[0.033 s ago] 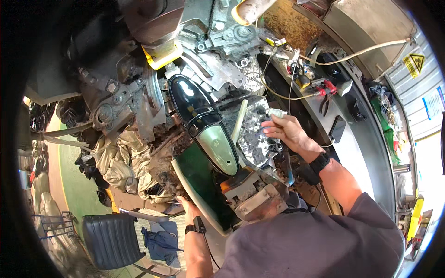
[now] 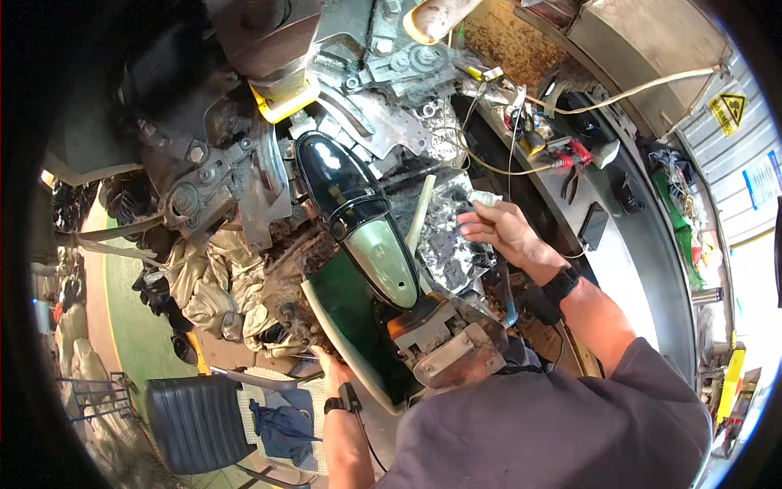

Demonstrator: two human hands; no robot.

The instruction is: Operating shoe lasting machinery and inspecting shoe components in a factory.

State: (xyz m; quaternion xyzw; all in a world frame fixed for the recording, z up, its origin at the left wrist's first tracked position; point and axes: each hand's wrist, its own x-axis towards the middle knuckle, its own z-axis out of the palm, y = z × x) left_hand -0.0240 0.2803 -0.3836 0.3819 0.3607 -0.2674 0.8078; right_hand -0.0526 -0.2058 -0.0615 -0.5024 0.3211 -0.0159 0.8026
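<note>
A glossy black loafer with a strap across it is fitted on a pale green shoe last, lying in the middle of a metal machine. Its toe points to the far left, under metal plates. At the right of the shoe, my right hand is raised with curled fingers, thumb and forefinger closing on a pale rounded piece. My left hand reaches low to the machine's near left side, beside the curved pale rim of a guard. Most of its fingers are hidden.
A black chair with dark blue cloth stands at the near left. Beige cloth hangs behind it. Pliers and a phone-like black device lie on the right-hand metal bench. A thin cable loops there.
</note>
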